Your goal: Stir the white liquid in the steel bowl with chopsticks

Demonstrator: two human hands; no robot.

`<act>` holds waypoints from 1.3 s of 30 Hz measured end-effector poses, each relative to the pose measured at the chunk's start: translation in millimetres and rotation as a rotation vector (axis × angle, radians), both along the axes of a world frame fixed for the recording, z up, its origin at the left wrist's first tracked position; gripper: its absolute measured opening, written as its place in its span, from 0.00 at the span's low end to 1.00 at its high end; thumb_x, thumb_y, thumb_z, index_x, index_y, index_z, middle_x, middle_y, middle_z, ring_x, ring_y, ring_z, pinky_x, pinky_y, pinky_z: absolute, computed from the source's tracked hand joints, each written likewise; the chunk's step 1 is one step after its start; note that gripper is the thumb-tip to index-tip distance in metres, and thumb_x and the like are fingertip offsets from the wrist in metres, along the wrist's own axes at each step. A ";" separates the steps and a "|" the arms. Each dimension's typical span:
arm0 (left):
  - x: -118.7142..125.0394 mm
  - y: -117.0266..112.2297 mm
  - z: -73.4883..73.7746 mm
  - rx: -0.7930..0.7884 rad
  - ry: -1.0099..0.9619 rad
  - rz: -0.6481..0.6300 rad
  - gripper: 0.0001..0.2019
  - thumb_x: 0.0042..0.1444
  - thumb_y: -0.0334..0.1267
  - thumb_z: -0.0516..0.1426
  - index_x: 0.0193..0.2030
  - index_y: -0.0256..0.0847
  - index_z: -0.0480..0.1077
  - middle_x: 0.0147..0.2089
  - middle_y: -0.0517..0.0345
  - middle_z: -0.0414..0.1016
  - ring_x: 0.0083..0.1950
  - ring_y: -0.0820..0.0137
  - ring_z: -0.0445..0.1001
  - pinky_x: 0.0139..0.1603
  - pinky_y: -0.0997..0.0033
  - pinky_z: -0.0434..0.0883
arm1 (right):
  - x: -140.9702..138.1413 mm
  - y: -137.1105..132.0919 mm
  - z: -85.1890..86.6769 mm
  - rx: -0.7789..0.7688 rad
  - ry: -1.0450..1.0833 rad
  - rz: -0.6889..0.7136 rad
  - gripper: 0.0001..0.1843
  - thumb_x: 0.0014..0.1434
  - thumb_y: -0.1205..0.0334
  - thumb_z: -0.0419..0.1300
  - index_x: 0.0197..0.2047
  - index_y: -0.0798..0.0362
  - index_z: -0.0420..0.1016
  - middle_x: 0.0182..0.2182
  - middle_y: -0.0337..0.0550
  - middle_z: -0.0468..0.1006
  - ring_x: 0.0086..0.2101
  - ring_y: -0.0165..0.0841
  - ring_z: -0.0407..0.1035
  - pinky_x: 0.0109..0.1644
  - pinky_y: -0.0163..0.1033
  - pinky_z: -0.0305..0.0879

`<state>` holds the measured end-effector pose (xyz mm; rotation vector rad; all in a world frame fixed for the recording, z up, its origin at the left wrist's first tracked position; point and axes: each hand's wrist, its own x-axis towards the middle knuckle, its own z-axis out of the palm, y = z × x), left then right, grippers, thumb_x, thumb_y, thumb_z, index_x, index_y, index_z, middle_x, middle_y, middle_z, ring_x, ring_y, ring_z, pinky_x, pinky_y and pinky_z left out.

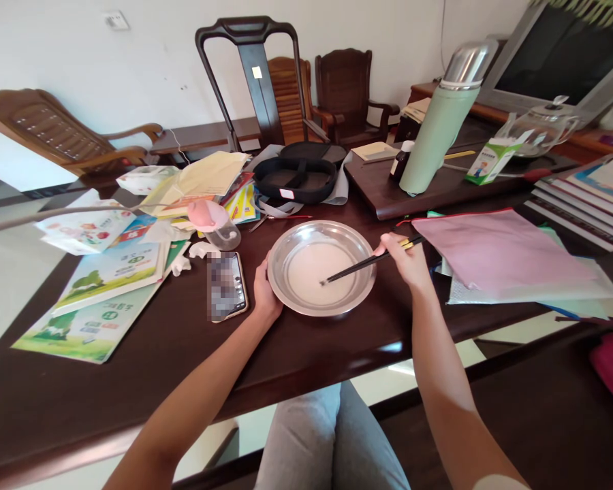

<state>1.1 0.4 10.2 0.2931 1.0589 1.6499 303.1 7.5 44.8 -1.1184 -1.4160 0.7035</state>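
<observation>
A wide metal bowl (280,296) with a whitish, milky mixture (306,272) in it stands on the dark wooden table. My left hand (267,291) grips the bowl's left rim, with part of its fingers hidden by the metal. In my right hand (403,257) is a pair of black chopsticks (357,265) with gold-coloured upper ends, closed in my fingers. The chopstick tips dip into the mixture near the middle of the bowl. Just left of my left hand lies a phone (227,286), its screen lit and partly blurred out.
A pink-topped clear cup (212,221), crumpled tissues (181,264) and booklets (86,327) lie to the left. Behind the bowl is a black case (296,178). A green thermos (439,126) stands at the back right, and a pink pouch (500,248) lies right of my right hand.
</observation>
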 end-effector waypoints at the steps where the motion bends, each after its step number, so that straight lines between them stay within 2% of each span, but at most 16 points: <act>1: 0.5 0.0 0.4 0.006 -0.004 0.002 0.15 0.52 0.49 0.74 0.29 0.46 0.75 0.35 0.59 0.86 0.53 0.57 0.86 0.55 0.65 0.81 | -3.2 -0.6 0.0 -0.011 -0.013 0.044 0.37 0.64 0.18 0.66 0.25 0.44 0.83 0.27 0.45 0.86 0.34 0.45 0.83 0.48 0.51 0.79; 4: 1.1 -0.2 1.0 0.015 0.000 0.000 0.14 0.52 0.49 0.74 0.30 0.46 0.77 0.38 0.59 0.88 0.54 0.55 0.87 0.56 0.64 0.81 | -8.0 -0.1 -0.9 0.005 -0.046 0.062 0.35 0.65 0.20 0.67 0.29 0.44 0.86 0.33 0.45 0.89 0.37 0.44 0.83 0.48 0.51 0.79; 7: 0.8 -0.4 0.7 0.027 0.017 -0.005 0.15 0.52 0.51 0.75 0.32 0.47 0.77 0.38 0.59 0.87 0.55 0.54 0.87 0.58 0.62 0.82 | -2.2 2.6 -2.3 0.060 -0.036 -0.080 0.33 0.67 0.23 0.66 0.27 0.43 0.84 0.30 0.43 0.88 0.37 0.45 0.83 0.52 0.52 0.79; 10: 0.0 -0.1 -0.5 0.034 0.026 -0.010 0.16 0.51 0.52 0.75 0.32 0.47 0.77 0.37 0.59 0.87 0.57 0.53 0.87 0.59 0.61 0.81 | 5.5 3.5 -2.4 0.080 0.029 -0.190 0.36 0.69 0.23 0.64 0.23 0.42 0.80 0.24 0.43 0.84 0.33 0.45 0.82 0.50 0.54 0.80; 13: -1.0 0.2 -2.1 0.016 0.031 -0.007 0.17 0.51 0.52 0.75 0.31 0.47 0.76 0.35 0.60 0.86 0.55 0.55 0.86 0.58 0.62 0.81 | 4.0 1.0 -1.0 0.038 0.038 -0.090 0.37 0.67 0.21 0.65 0.22 0.43 0.80 0.23 0.44 0.83 0.31 0.45 0.82 0.46 0.52 0.80; 16: -1.7 0.0 -3.4 -0.018 0.025 0.001 0.18 0.53 0.52 0.74 0.29 0.46 0.74 0.32 0.62 0.83 0.47 0.59 0.86 0.52 0.65 0.81 | -5.7 -1.9 0.7 -0.009 -0.024 0.095 0.36 0.64 0.20 0.67 0.26 0.44 0.86 0.29 0.45 0.88 0.34 0.44 0.83 0.45 0.50 0.79; 18: -2.0 -0.3 -3.8 -0.038 0.016 0.012 0.18 0.53 0.52 0.74 0.29 0.46 0.73 0.30 0.63 0.81 0.42 0.61 0.84 0.47 0.67 0.80 | -10.8 -2.2 1.1 -0.006 -0.054 0.143 0.36 0.63 0.19 0.67 0.30 0.44 0.88 0.33 0.46 0.91 0.37 0.45 0.84 0.46 0.49 0.78; 21: -2.3 -0.6 -3.9 -0.067 0.019 0.010 0.19 0.54 0.53 0.73 0.29 0.45 0.73 0.29 0.63 0.79 0.39 0.63 0.81 0.44 0.68 0.78 | -8.9 0.2 0.2 0.041 -0.069 0.040 0.35 0.65 0.20 0.66 0.30 0.43 0.88 0.33 0.44 0.91 0.38 0.45 0.83 0.49 0.51 0.78; 24: -2.5 -0.7 -3.5 -0.083 0.033 -0.007 0.20 0.54 0.56 0.73 0.29 0.45 0.73 0.28 0.63 0.78 0.39 0.62 0.81 0.45 0.66 0.77 | 1.6 3.4 -1.3 0.075 -0.026 -0.115 0.35 0.68 0.23 0.65 0.26 0.43 0.84 0.29 0.44 0.88 0.36 0.45 0.82 0.51 0.53 0.79; 26: -2.6 -0.6 -3.2 -0.097 0.035 -0.008 0.20 0.55 0.56 0.72 0.30 0.45 0.73 0.29 0.63 0.78 0.40 0.62 0.81 0.45 0.66 0.77 | 7.4 4.0 -1.7 0.080 0.021 -0.166 0.37 0.70 0.23 0.64 0.23 0.43 0.81 0.25 0.44 0.86 0.33 0.45 0.82 0.50 0.54 0.79; 29: -2.6 -0.4 -3.1 -0.102 0.025 -0.005 0.19 0.55 0.55 0.72 0.30 0.45 0.73 0.29 0.63 0.78 0.39 0.63 0.80 0.44 0.67 0.76 | 6.8 1.7 -0.7 0.053 0.034 -0.106 0.39 0.69 0.21 0.63 0.21 0.43 0.80 0.23 0.44 0.84 0.31 0.44 0.82 0.47 0.53 0.79; 34: -2.3 -0.8 -2.1 -0.082 -0.005 -0.007 0.19 0.53 0.53 0.73 0.28 0.44 0.72 0.28 0.64 0.77 0.34 0.66 0.77 0.41 0.69 0.75 | -9.7 -2.4 0.4 0.025 -0.050 0.129 0.36 0.65 0.20 0.67 0.29 0.45 0.89 0.32 0.46 0.90 0.36 0.45 0.84 0.46 0.50 0.78; 36: -1.8 -1.1 -0.7 -0.080 -0.008 -0.001 0.19 0.54 0.52 0.73 0.27 0.44 0.72 0.27 0.64 0.77 0.34 0.66 0.77 0.40 0.69 0.75 | -11.8 -1.2 -0.9 0.060 -0.064 0.106 0.35 0.65 0.20 0.67 0.31 0.44 0.90 0.33 0.46 0.90 0.38 0.46 0.84 0.48 0.50 0.77; 39: -0.5 -1.3 1.3 -0.082 -0.012 0.007 0.18 0.57 0.51 0.71 0.26 0.44 0.72 0.27 0.63 0.77 0.33 0.66 0.76 0.40 0.69 0.75 | -5.3 2.8 -3.7 0.112 -0.050 -0.040 0.35 0.67 0.21 0.65 0.30 0.44 0.88 0.31 0.45 0.90 0.37 0.46 0.83 0.49 0.52 0.77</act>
